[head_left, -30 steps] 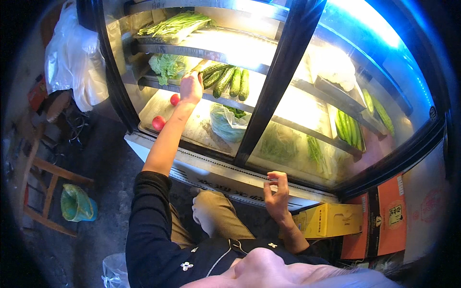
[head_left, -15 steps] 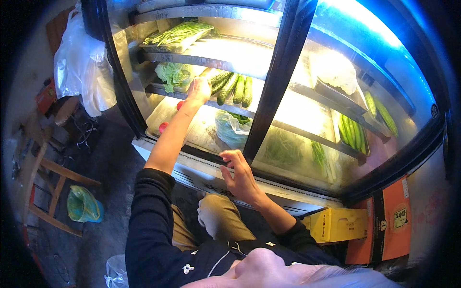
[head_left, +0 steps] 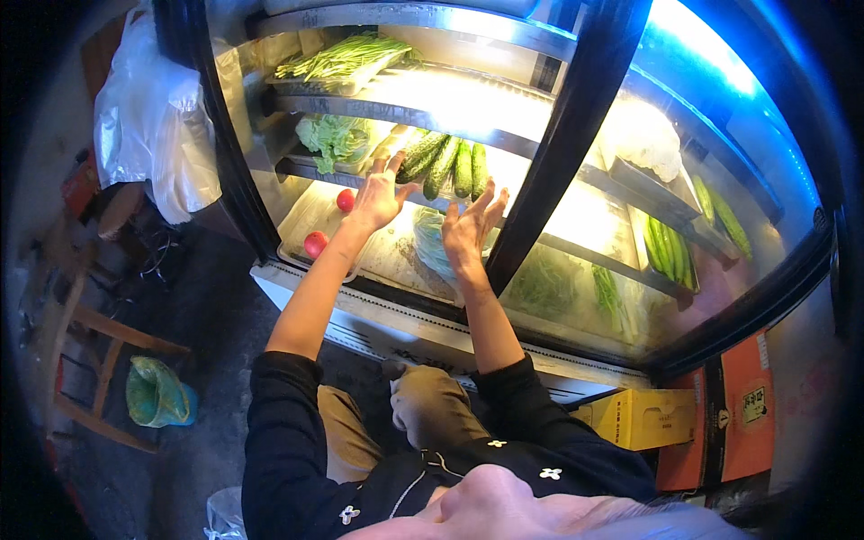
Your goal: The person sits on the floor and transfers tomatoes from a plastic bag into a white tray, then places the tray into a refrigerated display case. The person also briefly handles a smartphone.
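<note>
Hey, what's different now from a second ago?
The right hand has moved forward and up, from before the fridge to near the cucumbers. The left hand, also near them, has spread its fingers; no grasp is clear. The cucumbers stayed put.

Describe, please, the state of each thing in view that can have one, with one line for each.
Cucumbers: lying side by side, apparently whole
Left hand: open, fingers spread
Right hand: open, fingers spread
Display fridge: lit inside, left side open
Round red vegetables: two, lying apart
White plastic bags: hanging
Bin: upright, lined, open-topped
Yellow carton: sealed or not, cannot tell
</note>
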### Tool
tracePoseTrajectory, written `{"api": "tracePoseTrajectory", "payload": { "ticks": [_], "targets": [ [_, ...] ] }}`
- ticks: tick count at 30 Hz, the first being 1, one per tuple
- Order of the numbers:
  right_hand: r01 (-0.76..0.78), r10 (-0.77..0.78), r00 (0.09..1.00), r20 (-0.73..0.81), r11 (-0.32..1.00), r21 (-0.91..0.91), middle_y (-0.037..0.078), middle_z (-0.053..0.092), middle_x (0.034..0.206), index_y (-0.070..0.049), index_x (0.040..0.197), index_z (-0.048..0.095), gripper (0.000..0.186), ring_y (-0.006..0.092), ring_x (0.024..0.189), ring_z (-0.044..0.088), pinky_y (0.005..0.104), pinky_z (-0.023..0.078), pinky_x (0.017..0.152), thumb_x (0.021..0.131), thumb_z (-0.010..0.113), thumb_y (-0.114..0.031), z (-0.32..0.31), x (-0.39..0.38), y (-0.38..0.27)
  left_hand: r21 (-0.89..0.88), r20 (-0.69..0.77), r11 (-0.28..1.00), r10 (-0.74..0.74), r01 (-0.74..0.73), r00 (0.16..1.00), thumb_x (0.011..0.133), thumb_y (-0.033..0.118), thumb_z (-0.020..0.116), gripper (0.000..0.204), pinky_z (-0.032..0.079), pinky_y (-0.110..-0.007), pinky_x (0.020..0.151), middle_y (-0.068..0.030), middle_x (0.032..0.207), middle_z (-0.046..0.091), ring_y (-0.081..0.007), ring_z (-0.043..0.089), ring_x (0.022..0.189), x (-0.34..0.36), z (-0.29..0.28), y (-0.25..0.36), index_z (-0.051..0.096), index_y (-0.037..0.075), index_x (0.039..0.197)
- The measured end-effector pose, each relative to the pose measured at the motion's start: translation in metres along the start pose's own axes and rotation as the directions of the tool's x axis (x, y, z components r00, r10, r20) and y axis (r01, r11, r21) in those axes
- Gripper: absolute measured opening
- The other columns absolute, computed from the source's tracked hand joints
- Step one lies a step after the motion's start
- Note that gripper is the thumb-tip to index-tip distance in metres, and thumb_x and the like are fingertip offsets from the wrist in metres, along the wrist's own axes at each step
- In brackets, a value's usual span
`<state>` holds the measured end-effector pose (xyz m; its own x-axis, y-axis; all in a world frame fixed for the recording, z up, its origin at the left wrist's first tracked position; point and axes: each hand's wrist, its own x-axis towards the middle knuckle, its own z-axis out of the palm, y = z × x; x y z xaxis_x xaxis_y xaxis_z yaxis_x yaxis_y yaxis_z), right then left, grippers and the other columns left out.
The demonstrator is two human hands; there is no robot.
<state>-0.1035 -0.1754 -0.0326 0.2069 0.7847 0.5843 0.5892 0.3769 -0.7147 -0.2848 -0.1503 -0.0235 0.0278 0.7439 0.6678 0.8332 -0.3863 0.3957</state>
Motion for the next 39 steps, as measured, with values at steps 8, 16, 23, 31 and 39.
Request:
{"api": "tracePoseTrajectory", "payload": {
  "ticks": [8, 16, 23, 31, 39],
  "targets": [
    [0.071, -0.091, 0.992, -0.086, 0.975, -0.212, 0.033, 0.04, 0.139, -0.002, 0.128, 0.058, 0.045, 0.0502, 0.131, 0.042, 0.0541, 0.035, 0.111, 0.089, 0.071, -0.021, 0.039, 0.013, 0.012, -0.123, 0.008, 0.992, 0.014, -0.013, 1.0, 0.076, 0.029, 0.084, 0.096, 0.046, -0.05, 0.102, -0.0364, 0.138, 0.041, -0.0517, 0.051, 0.121, -0.007, 0.02, -0.001, 0.028, 0.005, 0.15],
    [0.009, -0.04, 0.986, -0.162, 0.982, -0.187, 0.029, 0.054, 0.132, -0.003, 0.123, 0.063, 0.041, 0.0436, 0.123, 0.054, 0.0477, 0.045, 0.104, 0.086, 0.074, -0.016, 0.033, 0.029, 0.013, -0.071, 0.048, 0.996, -0.044, 0.048, 0.998, 0.066, 0.038, 0.09, 0.111, 0.044, -0.052, 0.102, -0.0408, 0.131, 0.042, -0.0535, 0.047, 0.122, -0.008, 0.016, 0.021, 0.026, 0.007, 0.151],
    [0.103, -0.023, 0.937, -0.349, 0.971, 0.213, 0.024, 0.051, 0.13, 0.0, 0.114, 0.063, 0.038, 0.0384, 0.118, 0.058, 0.0425, 0.051, 0.096, 0.079, 0.07, 0.011, 0.019, 0.018, -0.016, 0.004, 0.048, 0.99, -0.14, 0.14, 0.989, 0.072, 0.039, 0.086, 0.095, 0.046, -0.051, 0.099, -0.0382, 0.123, 0.048, -0.0518, 0.051, 0.117, -0.004, 0.023, 0.034, 0.034, 0.007, 0.145],
    [0.293, -0.214, 0.903, -0.373, 0.941, 0.169, 0.017, 0.05, 0.127, -0.002, 0.107, 0.065, 0.033, 0.0389, 0.139, 0.038, 0.0475, 0.033, 0.113, 0.077, 0.07, 0.011, 0.017, -0.025, -0.047, 0.02, -0.005, 0.998, -0.059, 0.059, 0.998, 0.08, 0.031, 0.079, 0.08, 0.045, -0.051, 0.099, -0.0344, 0.126, 0.051, -0.0486, 0.052, 0.117, -0.005, 0.03, 0.026, 0.037, 0.009, 0.145],
    [0.434, -0.383, 0.871, -0.308, 0.894, 0.115, 0.016, 0.06, 0.113, -0.001, 0.109, 0.065, 0.038, 0.04, 0.127, 0.05, 0.0481, 0.041, 0.106, 0.074, 0.079, -0.001, -0.017, -0.031, -0.045, 0.074, -0.011, 0.993, -0.093, 0.093, 0.996, 0.08, 0.036, 0.078, 0.077, 0.049, -0.051, 0.094, -0.0321, 0.125, 0.053, -0.0479, 0.056, 0.112, -0.002, 0.032, 0.026, 0.042, 0.011, 0.143]
  ]
}}
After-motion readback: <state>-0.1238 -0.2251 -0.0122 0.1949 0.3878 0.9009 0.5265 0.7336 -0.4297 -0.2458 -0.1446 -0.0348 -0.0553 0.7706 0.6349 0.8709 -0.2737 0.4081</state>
